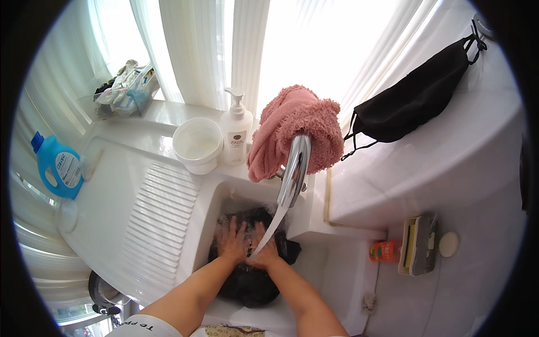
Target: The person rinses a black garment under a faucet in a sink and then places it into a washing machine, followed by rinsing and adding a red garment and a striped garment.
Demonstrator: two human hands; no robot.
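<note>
Left hand [230, 240], right hand [266, 254] (backs uppermost) on black cloth [248, 286].

The white left sleeve [163, 328] bears dark lettering [140, 326]; right of that sleeve, brownish-patterned clothing [233, 331] shows; beyond the sleeve, left hand [231, 241] and right hand [265, 253] are bare.

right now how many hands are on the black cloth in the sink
2: the left hand, fingers spread, on the cloth left of the water stream; the right hand beside it, partly hidden by the stream.
</note>
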